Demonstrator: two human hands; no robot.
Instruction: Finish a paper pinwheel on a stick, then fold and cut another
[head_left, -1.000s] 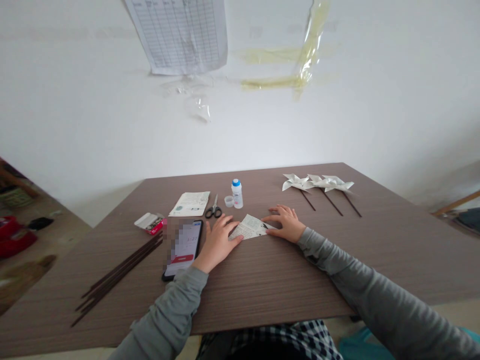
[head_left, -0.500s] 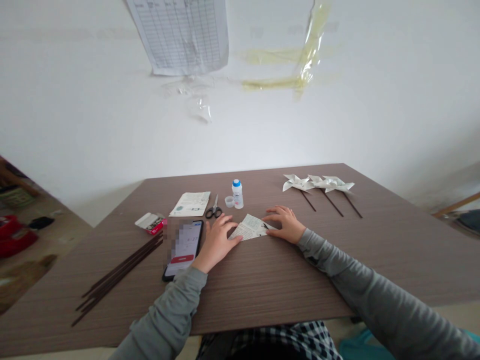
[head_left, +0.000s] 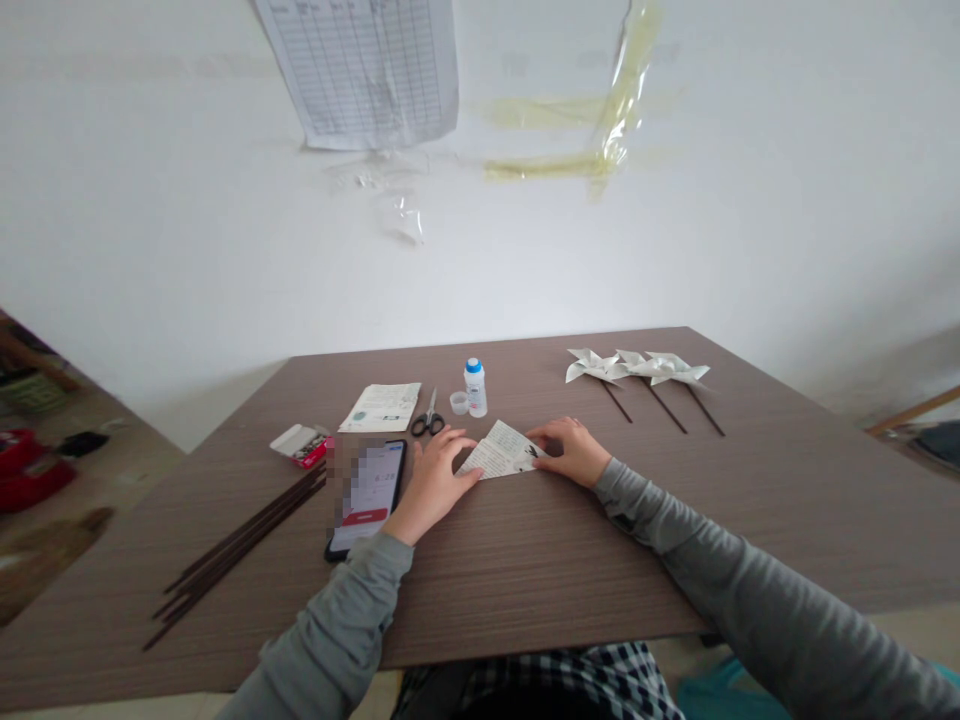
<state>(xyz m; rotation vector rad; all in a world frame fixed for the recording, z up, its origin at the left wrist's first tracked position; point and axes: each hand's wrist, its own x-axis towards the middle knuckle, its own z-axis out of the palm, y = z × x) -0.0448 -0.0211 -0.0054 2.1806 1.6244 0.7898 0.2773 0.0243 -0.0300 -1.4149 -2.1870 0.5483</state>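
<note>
A printed sheet of paper, folded to a triangle, has its point away from me in the middle of the table. My left hand pinches its left corner between thumb and fingers. At the right corner, my right hand grips the paper in the same way. Behind the paper stand a white bottle with a blue cap and a small clear cup. Black-handled scissors lie beyond my left hand, beside more printed paper.
A phone lies left of my left wrist. Farther left are an open red and white box and several dark sticks. Paper pinwheels on sticks lie at the back right of the table.
The fingers of both hands have closed in on the paper's corners. The paper's top point has shifted slightly away from me, and the right hand's fingers are more bent.
</note>
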